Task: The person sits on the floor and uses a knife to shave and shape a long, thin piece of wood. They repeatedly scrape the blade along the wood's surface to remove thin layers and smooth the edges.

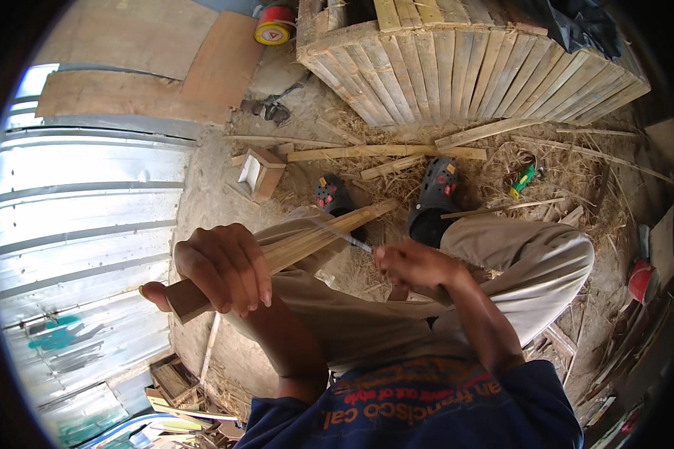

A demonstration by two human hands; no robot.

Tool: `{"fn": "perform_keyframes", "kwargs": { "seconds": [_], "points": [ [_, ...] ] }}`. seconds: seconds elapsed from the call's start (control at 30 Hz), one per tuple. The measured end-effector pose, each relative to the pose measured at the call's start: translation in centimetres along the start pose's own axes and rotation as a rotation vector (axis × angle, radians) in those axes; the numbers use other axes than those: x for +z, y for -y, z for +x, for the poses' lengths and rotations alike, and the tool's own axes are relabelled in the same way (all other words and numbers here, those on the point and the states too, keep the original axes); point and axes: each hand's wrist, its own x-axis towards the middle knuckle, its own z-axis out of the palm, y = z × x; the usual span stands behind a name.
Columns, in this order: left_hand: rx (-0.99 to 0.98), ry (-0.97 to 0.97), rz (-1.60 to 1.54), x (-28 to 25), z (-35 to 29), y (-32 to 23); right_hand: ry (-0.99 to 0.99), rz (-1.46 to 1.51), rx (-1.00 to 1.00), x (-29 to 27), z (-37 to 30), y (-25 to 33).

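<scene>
My left hand (225, 266) is closed around the near end of a long, flat wooden slat (307, 247). The slat slants away to the right across my left leg, its far tip between my shoes. In my right hand (419, 262), closed in a fist, is a thin knife (358, 243) with a pale part by the fingers. Its blade is smeared by motion and points up and left to the slat's near edge. Whether the blade touches the wood I cannot tell.
Shavings and loose strips (382, 153) litter the ground around my dark clogs (436, 187). A slatted wooden bench (427, 78) stands ahead. A small wooden box (262, 173), a green and yellow tool (524, 179) and a red-yellow container (274, 30) lie about. Corrugated metal (90, 209) walls the left.
</scene>
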Motion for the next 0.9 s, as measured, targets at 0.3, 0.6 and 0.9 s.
{"fn": "perform_keyframes", "kwargs": {
  "seconds": [0.3, 0.6, 0.9],
  "points": [
    [0.016, -0.018, 0.01, 0.3, 0.4, 0.5, 0.073, 0.101, -0.048, -0.6, 0.8, -2.0],
    [0.059, -0.259, 0.091, -1.1, -1.0, -0.9, -0.202, -0.254, 0.277, -3.8, 3.7, -4.3],
    [0.288, -0.791, 0.326, -0.5, -1.8, 0.5, -0.499, -0.354, 0.193, -2.7, 6.2, -7.9]
  ]
}}
